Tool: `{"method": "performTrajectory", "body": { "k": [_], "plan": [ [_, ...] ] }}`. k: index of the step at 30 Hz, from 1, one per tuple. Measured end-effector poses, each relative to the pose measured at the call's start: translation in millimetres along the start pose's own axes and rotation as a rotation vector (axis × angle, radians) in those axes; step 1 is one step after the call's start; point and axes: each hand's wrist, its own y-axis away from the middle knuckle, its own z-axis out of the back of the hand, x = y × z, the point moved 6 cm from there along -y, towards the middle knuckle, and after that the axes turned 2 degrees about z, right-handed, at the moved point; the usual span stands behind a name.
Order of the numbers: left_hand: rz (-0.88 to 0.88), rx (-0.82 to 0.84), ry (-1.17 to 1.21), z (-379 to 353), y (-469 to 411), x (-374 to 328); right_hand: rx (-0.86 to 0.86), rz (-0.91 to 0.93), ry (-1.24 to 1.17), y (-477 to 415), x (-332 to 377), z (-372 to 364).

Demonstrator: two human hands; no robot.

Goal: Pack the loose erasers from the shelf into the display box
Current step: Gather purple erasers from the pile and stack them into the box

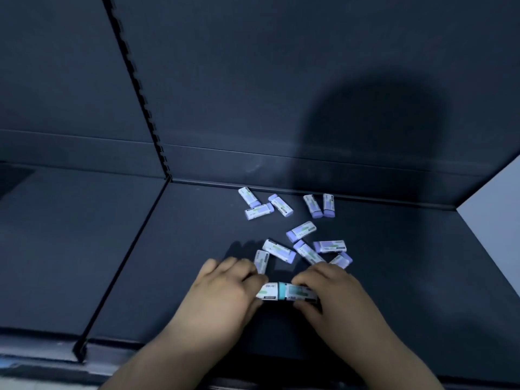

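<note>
Near the front edge of the dark shelf (197, 249), both hands close on one small white and teal pack (284, 291). The left hand (225, 291) curls over its left end and the right hand (329, 294) pinches its right end, thumb at the near side and fingers over the top. Whether this is the display box or two erasers pressed end to end I cannot tell; the two-handed hold looks meant to keep it square and steady.

Just beyond the knuckles lies a near cluster of loose erasers (306, 249), white sleeves with purple tips, at all angles and some touching. One eraser (261, 260) stands right against the left fingers.

Farther back, five more erasers (281, 205) lie along the rear edge, close to the back panel (309, 80).

Nothing else crowds the shelf, but the near cluster could be knocked by the hands. Most erasers are unpacked, so the job seems barely begun.
</note>
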Motion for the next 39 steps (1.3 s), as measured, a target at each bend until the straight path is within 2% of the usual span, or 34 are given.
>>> {"method": "performTrajectory", "body": {
  "k": [8,14,18,32,39],
  "plan": [
    [-0.067,-0.104,-0.046,41.2,56.1,105.3,-0.111,-0.07,0.05,-32.7,115.0,-42.9],
    [-0.05,-0.061,-0.02,73.6,104.4,192.8,-0.143,-0.113,0.034,-59.5,209.4,-75.4],
    [-0.015,-0.072,0.0,87.0,129.3,225.0,-0.133,-0.102,-0.025,-67.5,248.0,-87.7],
    [0.097,-0.127,-0.141,104.8,161.6,265.5,-0.036,0.044,-0.128,-99.1,289.5,-100.4],
    [0.133,-0.166,-0.189,122.0,175.5,307.9,-0.061,0.076,-0.115,-125.2,318.8,-107.6]
  ]
}}
